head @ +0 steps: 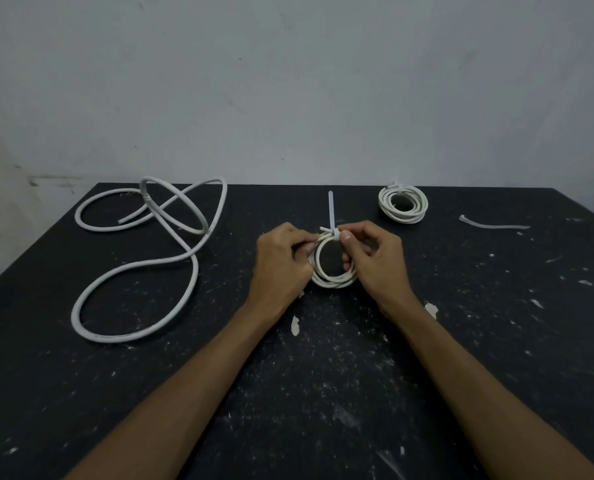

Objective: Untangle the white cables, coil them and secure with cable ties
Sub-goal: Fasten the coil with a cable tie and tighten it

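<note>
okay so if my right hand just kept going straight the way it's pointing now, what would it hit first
Your right hand points left and slightly away, gripping the coil at its cable tie. Past those, it would probably meet your left hand, holding the coil's other side. Depth is hard to judge from one view.

a black paint-flecked table (461,341) carries a loose white cable (132,271), a tied coil (403,204) and a spare cable tie (492,225).

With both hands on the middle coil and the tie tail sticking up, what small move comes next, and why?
Probably pull the cable tie tail further through its head. The right hand pinches the head and the left hand holds the coil, yet a long tail stands free, so the loop may still be loose.
</note>
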